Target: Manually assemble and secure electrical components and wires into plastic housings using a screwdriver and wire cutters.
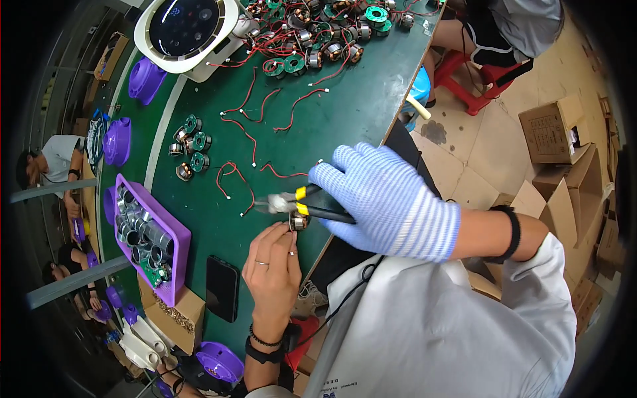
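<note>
My right hand (391, 205), in a blue-and-white striped glove, is closed around the black and yellow handles of a pair of pliers (326, 213). The metal jaws reach left, just above the fingers of my other hand; they look slightly blurred. My bare left hand (273, 265) pinches a small motor (300, 221) with a silver rim against the table, under the pliers. Whether the jaws touch it, I cannot tell. Beyond the pliers lie several loose red wires (253, 144) with white plugs. A small group of motors (199, 141) with green boards sits farther left.
A large heap of motors and red wires (325, 36) covers the far table. Beside it stands a white appliance with a dark panel (186, 26). On the left are a purple basket (182, 255) of metal rings, a phone (222, 288) and a cardboard box (189, 335). Another person sits far right.
</note>
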Demonstrator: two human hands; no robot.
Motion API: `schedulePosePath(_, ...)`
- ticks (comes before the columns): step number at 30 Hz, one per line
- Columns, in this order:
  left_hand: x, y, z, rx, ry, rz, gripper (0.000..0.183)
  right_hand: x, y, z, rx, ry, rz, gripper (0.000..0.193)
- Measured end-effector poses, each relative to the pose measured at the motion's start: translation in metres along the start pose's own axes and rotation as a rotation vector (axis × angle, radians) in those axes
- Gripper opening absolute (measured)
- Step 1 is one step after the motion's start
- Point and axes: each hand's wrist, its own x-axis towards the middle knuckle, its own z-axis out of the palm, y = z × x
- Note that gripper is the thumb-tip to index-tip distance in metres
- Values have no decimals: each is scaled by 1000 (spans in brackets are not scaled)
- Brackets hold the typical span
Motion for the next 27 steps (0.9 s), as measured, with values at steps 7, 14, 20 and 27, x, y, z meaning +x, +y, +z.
schedulePosePath(7, -5, 9, 12, -40, 109, -78, 16, 12, -14, 37, 416, -43, 304, 43)
schedulePosePath(14, 3, 27, -4, -243, 179, -216, 12, -4, -10, 30, 918, -8, 372, 42)
schedulePosePath(20, 9, 15, -15, -536, 54, -343, 15, -7, 3, 24, 950, -43, 250, 46)
schedulePosePath(27, 13, 4, -9, -931, 33, -529, 15, -4, 5, 32, 828, 0, 48, 51)
